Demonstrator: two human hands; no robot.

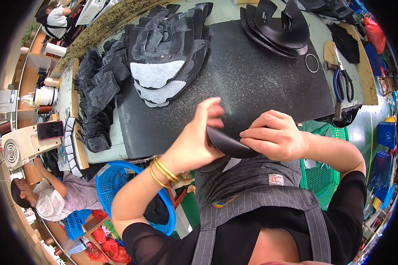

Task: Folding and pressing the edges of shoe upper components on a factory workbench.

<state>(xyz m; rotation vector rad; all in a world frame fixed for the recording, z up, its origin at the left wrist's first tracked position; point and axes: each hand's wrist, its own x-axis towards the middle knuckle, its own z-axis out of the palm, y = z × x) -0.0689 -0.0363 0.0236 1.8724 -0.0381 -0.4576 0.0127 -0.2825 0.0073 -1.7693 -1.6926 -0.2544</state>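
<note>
A curved, smooth black leather shoe piece (233,145) is bent between my hands at the near edge of the dark work board (269,92). My left hand (194,137) has its palm against the piece's left end, fingers curled above it. At the other end, my right hand (272,137) is closed on the rim with bunched fingers. Beyond them, at the far right of the board, lie several matching curved black pieces (276,33). Stacked shoe pieces with whitish backing (161,73) rest at the board's far left.
Piles of small black pieces (99,88) line the left table edge. A pale ring (312,63) and blue-handled scissors (339,79) lie at right. Blue (115,165) and green (325,176) baskets stand below the table. Co-workers (70,190) sit at left.
</note>
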